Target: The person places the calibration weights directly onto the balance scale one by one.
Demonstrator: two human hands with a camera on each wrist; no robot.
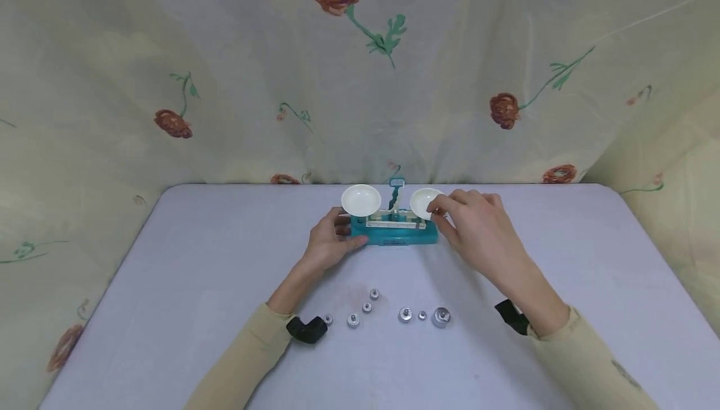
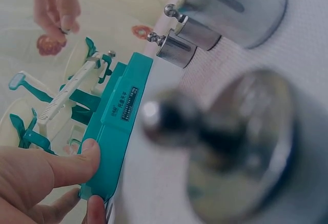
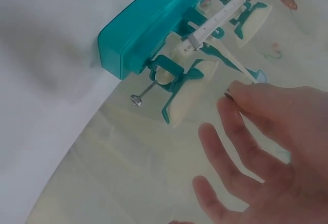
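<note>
A teal balance scale (image 1: 394, 236) stands near the table's far edge, with a white left pan (image 1: 361, 201) and a white right pan (image 1: 422, 200). My left hand (image 1: 328, 240) grips the left end of its base, thumb on the front face in the left wrist view. Above the right pan, my right hand (image 1: 478, 232) pinches a small metal weight (image 3: 228, 95) between thumb and index finger; the fingertips hide most of it. The other right fingers are spread apart in the right wrist view.
Several silver knobbed weights stand nearer me, among them a large weight (image 1: 441, 317), a medium weight (image 1: 405, 315) and a tiny weight (image 1: 422, 315). One weight (image 1: 329, 320) is partly hidden by the black left wrist strap (image 1: 306, 330). Flowered cloth (image 1: 450, 85) hangs behind the table.
</note>
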